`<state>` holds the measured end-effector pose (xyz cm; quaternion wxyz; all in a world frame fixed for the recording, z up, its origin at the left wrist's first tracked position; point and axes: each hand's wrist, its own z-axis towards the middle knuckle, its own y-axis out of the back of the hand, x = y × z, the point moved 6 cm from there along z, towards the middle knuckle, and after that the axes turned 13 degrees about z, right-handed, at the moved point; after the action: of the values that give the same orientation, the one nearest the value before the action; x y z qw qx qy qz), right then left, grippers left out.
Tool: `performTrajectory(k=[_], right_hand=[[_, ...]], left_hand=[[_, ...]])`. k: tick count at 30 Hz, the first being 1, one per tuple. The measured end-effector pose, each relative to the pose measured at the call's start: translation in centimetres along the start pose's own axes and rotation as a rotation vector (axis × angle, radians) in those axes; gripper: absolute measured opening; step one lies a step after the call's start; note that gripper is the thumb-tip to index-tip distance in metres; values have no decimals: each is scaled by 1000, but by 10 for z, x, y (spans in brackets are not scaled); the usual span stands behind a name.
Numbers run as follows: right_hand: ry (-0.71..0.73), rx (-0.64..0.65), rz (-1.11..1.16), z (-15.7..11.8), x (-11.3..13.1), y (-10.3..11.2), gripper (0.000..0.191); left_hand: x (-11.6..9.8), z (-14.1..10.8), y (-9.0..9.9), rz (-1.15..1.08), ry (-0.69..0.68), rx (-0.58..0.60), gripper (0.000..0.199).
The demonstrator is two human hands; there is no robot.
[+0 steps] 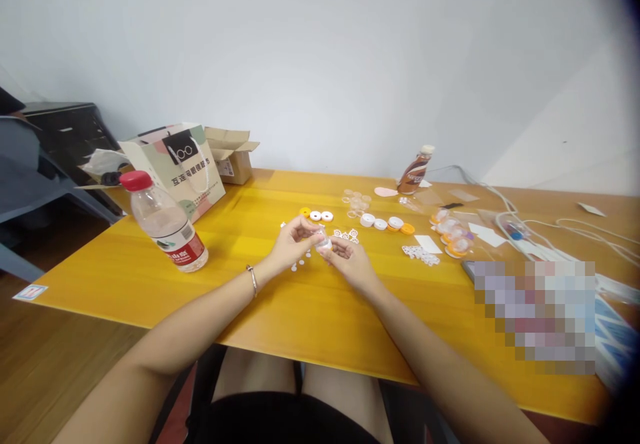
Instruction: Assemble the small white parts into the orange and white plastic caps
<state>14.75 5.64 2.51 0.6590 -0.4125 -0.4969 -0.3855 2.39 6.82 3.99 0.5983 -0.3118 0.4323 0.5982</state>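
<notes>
Both hands meet above the middle of the table around a small clear-and-white round plastic piece (324,241), too small to make out fully. My left hand (293,239) pinches it from the left, thumb on top. My right hand (351,263) has its fingers closed on the lower right side of it. Just beyond lie white flower-shaped cutouts (346,235) and a short row of white and yellow round caps (321,216). Small white discs (301,262) are scattered beside my left hand. More white and orange caps (387,223) stand to the right, with clear rings (356,201) behind.
A red-capped water bottle (167,227), a paper bag (187,171) and an open cardboard box (231,154) stand left. On the right are a brown drink bottle (416,172), assembled orange-and-clear pieces (454,234), white lattice pieces (421,255), white cables (500,197) and a blurred-out flat object (540,317).
</notes>
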Motion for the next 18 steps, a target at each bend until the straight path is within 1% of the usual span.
performTrajectory(k=[3, 5, 7, 11, 13, 14, 17, 18], right_hand=[[13, -18, 1, -1, 1, 0, 25], [-4, 16, 39, -2, 0, -1, 23], [-28, 60, 101, -2, -1, -2, 20], [-95, 109, 225, -2, -7, -2, 18], [-90, 109, 210, -1, -8, -1, 18], [-75, 105, 184, -1, -7, -1, 18], [-46, 99, 109, 0, -6, 1, 19], [-49, 102, 108, 0, -6, 1, 20]], left_hand=[[3, -1, -1, -16, 19, -44, 24], [2, -2, -1, -50, 29, -24, 25], [-2, -2, -1, -105, 31, 38, 24], [-7, -2, -6, -225, 31, 234, 20], [-7, -2, -8, -232, 35, 270, 20], [-6, -2, -7, -213, 37, 257, 21], [-5, 1, 0, -114, 37, 139, 26], [-5, 2, 2, -96, 36, 119, 27]])
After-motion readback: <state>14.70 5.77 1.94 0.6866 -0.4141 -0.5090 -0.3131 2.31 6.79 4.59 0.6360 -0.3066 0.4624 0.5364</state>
